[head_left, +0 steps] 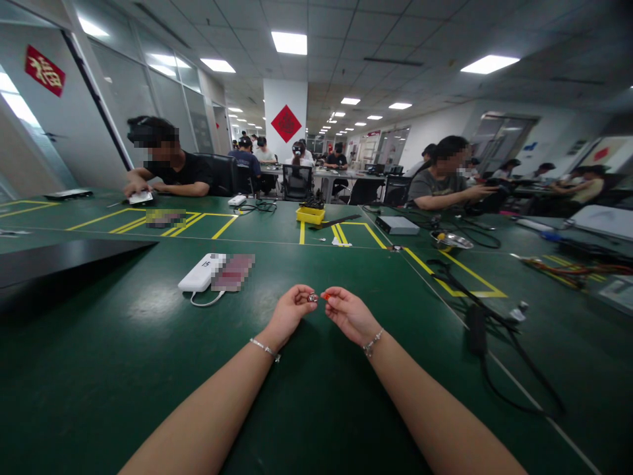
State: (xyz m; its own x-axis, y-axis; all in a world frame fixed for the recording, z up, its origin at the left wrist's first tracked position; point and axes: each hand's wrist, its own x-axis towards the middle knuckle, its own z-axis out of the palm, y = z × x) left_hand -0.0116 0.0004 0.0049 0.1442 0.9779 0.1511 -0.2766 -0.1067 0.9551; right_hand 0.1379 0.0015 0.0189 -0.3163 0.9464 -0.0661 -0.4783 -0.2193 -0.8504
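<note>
Over the green table [123, 343], my left hand [289, 315] is closed in a pinch on a small silvery metal part [312, 298]. My right hand [349, 313] pinches a tiny orange-red piece [325, 297] right beside it. The two fingertips nearly touch, and the two small parts are almost in contact. Both wrists wear thin bracelets. A white power bank [201, 272] with a short cable lies to the left, a little beyond my left hand.
A black flat panel [59, 258] lies at the far left. A yellow bin [310, 214], a white box [397, 225], a metal bowl [451, 241] and black cables [494, 343] are farther off and right. Other people sit at the far side.
</note>
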